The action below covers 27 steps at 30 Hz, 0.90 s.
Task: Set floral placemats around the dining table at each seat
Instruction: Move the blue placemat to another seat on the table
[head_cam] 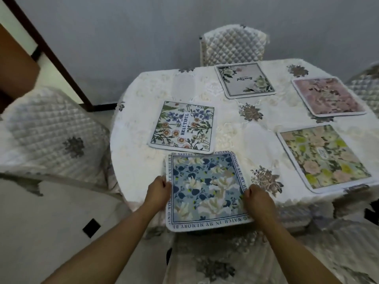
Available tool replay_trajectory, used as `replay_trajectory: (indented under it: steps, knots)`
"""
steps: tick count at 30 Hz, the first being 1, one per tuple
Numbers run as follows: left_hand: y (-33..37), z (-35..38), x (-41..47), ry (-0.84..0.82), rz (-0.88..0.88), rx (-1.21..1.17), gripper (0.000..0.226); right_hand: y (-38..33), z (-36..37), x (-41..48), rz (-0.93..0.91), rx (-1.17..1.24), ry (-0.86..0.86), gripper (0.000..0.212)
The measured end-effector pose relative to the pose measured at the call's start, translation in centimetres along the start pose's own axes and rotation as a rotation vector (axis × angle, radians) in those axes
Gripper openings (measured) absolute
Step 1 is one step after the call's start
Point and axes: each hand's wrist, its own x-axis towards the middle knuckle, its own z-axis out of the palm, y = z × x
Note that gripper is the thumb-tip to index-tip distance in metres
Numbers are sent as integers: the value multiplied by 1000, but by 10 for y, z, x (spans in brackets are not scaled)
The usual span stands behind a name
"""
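A: While pinched at both sides, lying where?
B: Blue mat (pixel 207 191): on the table (pixel 135 124) before the near chair (pixel 215 263), near edge hanging past the rim, far edge just beside the daisy mat (pixel 182 128), maybe touching.
A: Hands?
B: Left hand (pixel 158 189) curled onto the left edge, right hand (pixel 257 199) onto the right edge. Both pinching, neither spread.
A: Feel?
B: Probably light, soft, thickish fabric with a bound border. Lying fairly flat between two grips; likely to droop from one. Not fragile, not slippery by the look. Likely to catch and ruck if shoved across the table.
A: Best hold?
B: Mid-edge, opposite sides, as now. Lift a little, ease fully onto the table, lay square to the seat, clear of the daisy mat.
A: Elsewhere?
B: Grey mat (pixel 245 79), pink mat (pixel 328 96) and green mat (pixel 324 156) laid farther round, well apart.
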Motion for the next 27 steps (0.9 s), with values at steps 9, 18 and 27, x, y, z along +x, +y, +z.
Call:
replay_trajectory:
  steps: [9,18,27]
  knots:
    - [4,6,36,-5,49,-20,25,-5,2,24,-26,40,115,25]
    - [41,39,56,40,24,-26,22,16,-12,86,-75,25,150,27]
    - [51,58,50,164,-36,49,25,43,2,104,-151,-42,88,30]
